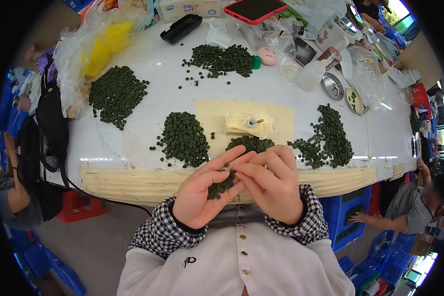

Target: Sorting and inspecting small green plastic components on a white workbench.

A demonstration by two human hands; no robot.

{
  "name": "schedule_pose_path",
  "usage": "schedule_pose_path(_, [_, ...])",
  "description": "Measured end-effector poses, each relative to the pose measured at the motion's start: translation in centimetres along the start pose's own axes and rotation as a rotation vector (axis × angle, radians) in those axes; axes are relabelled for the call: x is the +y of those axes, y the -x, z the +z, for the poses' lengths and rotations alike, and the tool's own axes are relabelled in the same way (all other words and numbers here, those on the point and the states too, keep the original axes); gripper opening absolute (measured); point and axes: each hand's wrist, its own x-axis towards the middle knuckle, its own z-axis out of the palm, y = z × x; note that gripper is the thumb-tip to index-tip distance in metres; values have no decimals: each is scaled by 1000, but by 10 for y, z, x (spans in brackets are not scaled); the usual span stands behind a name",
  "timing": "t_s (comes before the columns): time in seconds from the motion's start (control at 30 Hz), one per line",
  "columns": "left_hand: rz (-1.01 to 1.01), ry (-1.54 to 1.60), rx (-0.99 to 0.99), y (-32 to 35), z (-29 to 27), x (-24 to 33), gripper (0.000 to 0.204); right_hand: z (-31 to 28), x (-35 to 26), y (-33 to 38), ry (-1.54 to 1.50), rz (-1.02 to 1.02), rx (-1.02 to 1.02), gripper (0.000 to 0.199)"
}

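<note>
Head view: the person's left hand (202,190) is cupped palm-up just in front of the near edge of the white bench (153,64), and it carries a small heap of dark green parts (221,186) in the palm and along the curled fingers, so its grip is a loose cradle around those parts. The right hand (274,185) lies against the left, touching it; its fingertips (237,167) are drawn together over the heap in a pinch, apparently on one or a few of the parts, though the pinched piece itself is too small to tell. The step in hand appears to be picking single parts out of the palm supply. Just beyond the hands, near the middle of the near edge, a small cream fixture with a metal pin (246,124) stands on a taped patch of the bench, with a low pile of green parts (250,143) just before it. Larger piles lie toward the near-left (185,139), the left edge (116,93), the far middle (222,60) and the near-right (330,135). A red-cased phone (254,9) rests at the far edge. Judged from this layout, the next move calls for a firm fingertip pinch on one part, the left palm held level to prevent spillage.
</note>
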Motion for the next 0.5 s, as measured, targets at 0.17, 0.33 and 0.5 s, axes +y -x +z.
schedule_pose_path(0.17, [9, 8, -24, -3, -9, -5, 50, -2, -6, -5, -8, -13, -57, 22])
schedule_pose_path(0.33, [-10, 64, 10, -3, -10, -5, 45, 1, -2, -2, -18, 21, -103, 16])
schedule_pose_path(0.5, [-26, -90, 86, -1, -11, -4, 35, -2, 0, -2, -88, 100, -68, 15])
